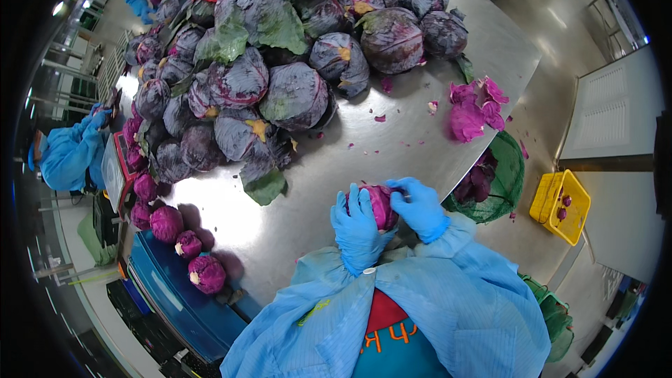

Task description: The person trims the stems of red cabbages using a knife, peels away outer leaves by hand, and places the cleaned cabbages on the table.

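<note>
Close in front of my body I hold a peeled red cabbage (379, 206) above the steel table (315, 184). My left hand (359, 228), in a blue glove, grips its left side. The gloved right hand (418, 207) has its bent fingers against the cabbage's right side; whether they pinch a leaf is hidden. A large heap of untrimmed red cabbages (294, 94) with dark outer leaves covers the table's far left. Trimmed cabbages (207, 274) form a row along the left edge. Torn purple leaves (467, 118) lie at the right edge.
A green mesh bag (512, 184) with dark leaves hangs or stands beside the right edge. Beyond it is a yellow crate (562, 207) on the floor. A red weighing scale (119, 170) and a blue bin (173, 299) are at left. Two co-workers in blue stand at the left and upper left.
</note>
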Motion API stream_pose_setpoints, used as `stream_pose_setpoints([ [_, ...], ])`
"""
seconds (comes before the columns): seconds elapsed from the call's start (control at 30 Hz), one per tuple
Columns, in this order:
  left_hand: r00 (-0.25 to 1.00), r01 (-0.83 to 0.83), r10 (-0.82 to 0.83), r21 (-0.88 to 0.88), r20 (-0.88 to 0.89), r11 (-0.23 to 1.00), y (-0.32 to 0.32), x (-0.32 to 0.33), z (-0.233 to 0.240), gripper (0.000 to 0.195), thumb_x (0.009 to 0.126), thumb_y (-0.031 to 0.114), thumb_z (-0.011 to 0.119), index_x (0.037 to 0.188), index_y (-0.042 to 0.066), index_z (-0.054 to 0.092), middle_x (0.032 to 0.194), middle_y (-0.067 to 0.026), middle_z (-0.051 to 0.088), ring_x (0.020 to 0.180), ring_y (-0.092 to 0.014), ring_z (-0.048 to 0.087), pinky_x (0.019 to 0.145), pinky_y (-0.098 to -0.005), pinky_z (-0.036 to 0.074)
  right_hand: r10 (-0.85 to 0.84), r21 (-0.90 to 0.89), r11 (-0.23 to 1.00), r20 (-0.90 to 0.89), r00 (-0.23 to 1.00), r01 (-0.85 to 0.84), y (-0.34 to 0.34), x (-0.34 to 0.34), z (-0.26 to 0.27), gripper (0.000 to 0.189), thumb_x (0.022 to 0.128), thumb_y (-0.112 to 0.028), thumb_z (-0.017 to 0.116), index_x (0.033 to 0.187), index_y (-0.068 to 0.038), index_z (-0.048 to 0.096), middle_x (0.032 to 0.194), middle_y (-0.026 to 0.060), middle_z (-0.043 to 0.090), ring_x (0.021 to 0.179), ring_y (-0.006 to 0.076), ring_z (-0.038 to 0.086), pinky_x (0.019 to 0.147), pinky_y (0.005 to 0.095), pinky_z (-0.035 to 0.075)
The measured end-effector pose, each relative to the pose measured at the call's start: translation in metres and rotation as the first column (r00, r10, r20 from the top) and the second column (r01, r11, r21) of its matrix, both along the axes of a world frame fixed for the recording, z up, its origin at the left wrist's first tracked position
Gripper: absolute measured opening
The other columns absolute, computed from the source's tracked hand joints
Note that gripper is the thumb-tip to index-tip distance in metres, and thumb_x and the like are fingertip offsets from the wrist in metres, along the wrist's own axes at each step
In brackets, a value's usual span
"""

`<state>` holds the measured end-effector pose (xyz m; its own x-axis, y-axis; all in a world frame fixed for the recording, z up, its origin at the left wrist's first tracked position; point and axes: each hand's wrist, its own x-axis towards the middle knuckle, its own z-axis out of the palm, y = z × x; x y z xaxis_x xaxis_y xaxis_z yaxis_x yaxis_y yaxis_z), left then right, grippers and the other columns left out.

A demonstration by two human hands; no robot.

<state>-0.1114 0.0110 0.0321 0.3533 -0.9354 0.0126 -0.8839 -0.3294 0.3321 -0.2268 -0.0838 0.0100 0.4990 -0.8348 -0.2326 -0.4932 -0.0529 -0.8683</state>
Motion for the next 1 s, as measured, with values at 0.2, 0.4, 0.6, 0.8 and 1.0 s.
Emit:
stream_pose_setpoints([
  [0.2, 0.977, -0.132, 0.127, -0.016, -0.173, 0.991, 0.000, 0.022, -0.010, 0.104, 0.052, 0.046, 0.085, 0.130, -0.006, 0.041, 0.128, -0.0260, 0.047, 0.119, -0.043, 0.044, 0.101, -0.0478, 0.037, -0.585, 0.064, 0.811, 0.140, 0.799, 0.582, -0.026, -0.114, -0.010, 0.022, 0.085, -0.001, 0.060, 0.106, 0.001, 0.064, 0.085, 0.0022, 0.063, 0.072, 0.0085, 0.056, 0.067, 0.0259, 0.049],
  [0.4, 0.955, -0.128, 0.118, -0.021, -0.274, 0.992, 0.006, 0.038, -0.012, 0.105, 0.055, 0.048, 0.085, 0.130, -0.008, 0.039, 0.126, -0.0271, 0.047, 0.117, -0.042, 0.044, 0.101, -0.0474, 0.036, -0.467, -0.141, 0.880, -0.090, 0.880, 0.453, -0.040, -0.103, -0.025, 0.045, 0.083, -0.021, 0.074, 0.124, -0.011, 0.060, 0.092, 0.0017, 0.064, 0.076, 0.0096, 0.055, 0.069, 0.0266, 0.049],
  [0.6, 0.836, -0.041, -0.048, -0.150, -0.547, 0.988, 0.050, 0.078, -0.034, 0.111, 0.052, 0.037, 0.091, 0.137, -0.001, 0.030, 0.127, -0.0174, 0.042, 0.122, -0.031, 0.043, 0.104, -0.0400, 0.037, 0.007, 0.434, 0.890, 0.286, 0.958, -0.137, 0.011, 0.009, -0.042, 0.059, 0.080, -0.028, 0.077, 0.131, -0.008, 0.055, 0.103, 0.0018, 0.063, 0.078, 0.0090, 0.051, 0.078, 0.0255, 0.047],
  [0.8, 0.624, -0.173, 0.108, -0.001, -0.774, 0.985, 0.071, 0.096, -0.039, 0.103, 0.053, 0.031, 0.092, 0.133, 0.002, 0.033, 0.125, -0.0125, 0.044, 0.117, -0.025, 0.047, 0.102, -0.0368, 0.040, 0.318, 0.397, 0.830, 0.241, 0.917, -0.392, 0.024, 0.039, -0.014, 0.063, 0.079, -0.032, 0.078, 0.133, -0.008, 0.054, 0.109, 0.0065, 0.064, 0.082, 0.0108, 0.054, 0.082, 0.0261, 0.047],
  [1.0, 0.301, -0.291, 0.153, 0.062, -0.941, 0.955, 0.066, 0.102, -0.037, 0.093, 0.059, 0.028, 0.090, 0.131, 0.002, 0.039, 0.121, -0.0136, 0.051, 0.112, -0.022, 0.053, 0.098, -0.0353, 0.044, 0.218, 0.260, 0.934, 0.128, 0.967, -0.245, 0.011, 0.039, -0.043, 0.051, 0.083, -0.027, 0.074, 0.128, -0.009, 0.058, 0.100, 0.0065, 0.065, 0.082, 0.0123, 0.057, 0.079, 0.0275, 0.049],
])
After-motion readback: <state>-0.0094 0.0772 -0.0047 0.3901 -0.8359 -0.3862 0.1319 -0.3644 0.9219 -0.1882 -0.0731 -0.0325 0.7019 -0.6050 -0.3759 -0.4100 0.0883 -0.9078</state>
